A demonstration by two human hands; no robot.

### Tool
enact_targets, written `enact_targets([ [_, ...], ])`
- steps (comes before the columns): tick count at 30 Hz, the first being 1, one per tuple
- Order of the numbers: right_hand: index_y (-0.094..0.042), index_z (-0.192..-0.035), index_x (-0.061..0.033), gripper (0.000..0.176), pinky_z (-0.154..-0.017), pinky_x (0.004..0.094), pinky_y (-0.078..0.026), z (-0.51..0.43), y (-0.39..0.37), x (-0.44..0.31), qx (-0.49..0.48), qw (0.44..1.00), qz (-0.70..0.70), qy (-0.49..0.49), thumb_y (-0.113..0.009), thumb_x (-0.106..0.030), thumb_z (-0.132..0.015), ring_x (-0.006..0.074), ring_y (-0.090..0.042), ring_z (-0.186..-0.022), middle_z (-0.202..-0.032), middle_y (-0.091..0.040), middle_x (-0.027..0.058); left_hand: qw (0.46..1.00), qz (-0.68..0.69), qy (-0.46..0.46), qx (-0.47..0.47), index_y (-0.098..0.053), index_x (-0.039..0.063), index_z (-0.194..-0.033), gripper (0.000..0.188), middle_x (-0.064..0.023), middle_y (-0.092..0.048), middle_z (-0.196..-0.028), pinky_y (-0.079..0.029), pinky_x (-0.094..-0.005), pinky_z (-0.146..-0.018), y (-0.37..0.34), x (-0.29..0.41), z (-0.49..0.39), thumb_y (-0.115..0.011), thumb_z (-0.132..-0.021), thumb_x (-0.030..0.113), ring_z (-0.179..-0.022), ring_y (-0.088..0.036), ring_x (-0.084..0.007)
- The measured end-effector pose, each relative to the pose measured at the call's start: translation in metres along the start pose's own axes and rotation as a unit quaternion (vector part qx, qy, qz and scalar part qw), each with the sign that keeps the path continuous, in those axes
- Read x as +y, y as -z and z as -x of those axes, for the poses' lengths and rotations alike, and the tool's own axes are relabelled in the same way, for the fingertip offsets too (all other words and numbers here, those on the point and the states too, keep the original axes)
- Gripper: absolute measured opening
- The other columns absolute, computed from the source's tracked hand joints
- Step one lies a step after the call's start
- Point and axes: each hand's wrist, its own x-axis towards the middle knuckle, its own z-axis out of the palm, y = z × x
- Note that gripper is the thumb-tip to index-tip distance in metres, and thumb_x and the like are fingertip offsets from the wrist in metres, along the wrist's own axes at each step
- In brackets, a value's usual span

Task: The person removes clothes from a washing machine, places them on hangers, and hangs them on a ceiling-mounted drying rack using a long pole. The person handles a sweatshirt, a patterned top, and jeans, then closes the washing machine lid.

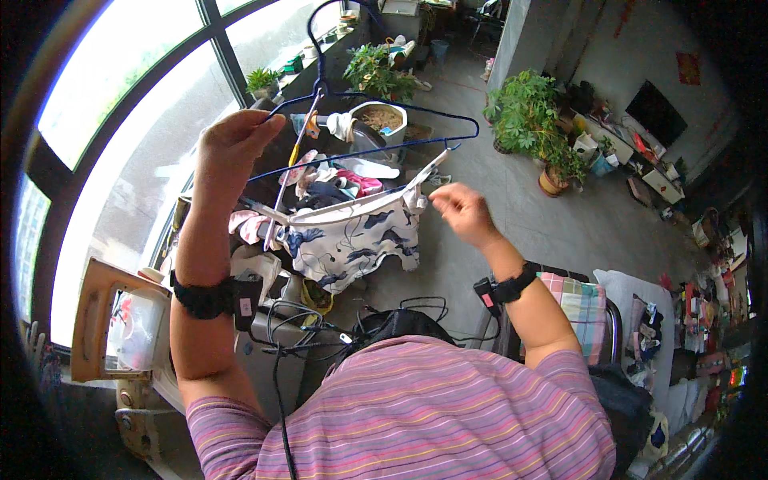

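My left hand grips the left shoulder of a dark blue clothes hanger, its hook pointing up and away from me. Below the hanger's bottom bar is a white garment with a dark blue leaf print and a pale band along its top edge. A thin pale rod with a yellow section runs from near the hanger's neck down to the garment's left side. My right hand is just right of the garment's right corner, fingers curled; whether it touches the cloth is unclear.
Mixed clothes lie in a heap beyond the garment, near a white planter. Large windows line the left. Potted plants stand on the grey floor. Black cables cross before my torso; a plaid cloth lies right.
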Motion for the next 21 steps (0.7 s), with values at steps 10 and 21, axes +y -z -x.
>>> enact_targets([
  [10,-0.059,-0.100,-0.0099,0.030,-0.069,0.0377,-0.050,0.002,-0.076,0.000,-0.211,0.958,0.193,-0.023,-0.069,-0.022,-0.075,0.0289,-0.064,-0.078,-0.085,-0.066,0.0110,0.994,0.039,0.069,0.081,-0.068,0.002,-0.088,0.024,0.0034,-0.055,-0.066,-0.031,-0.0190,-0.051,0.070,-0.015,0.043,-0.072,-0.081,0.024,-0.058,-0.044,-0.0031],
  [21,-0.066,-0.097,-0.0067,0.020,-0.059,0.0221,-0.044,-0.026,-0.109,0.041,-0.195,0.945,-0.168,-0.203,-0.059,-0.024,-0.089,0.0066,-0.055,-0.068,-0.083,-0.065,0.0000,0.975,0.112,0.147,0.122,-0.066,0.000,-0.088,0.015,0.0047,-0.057,-0.069,-0.029,-0.0161,-0.050,0.135,-0.054,0.123,-0.070,-0.082,0.014,-0.058,-0.044,-0.0008],
])
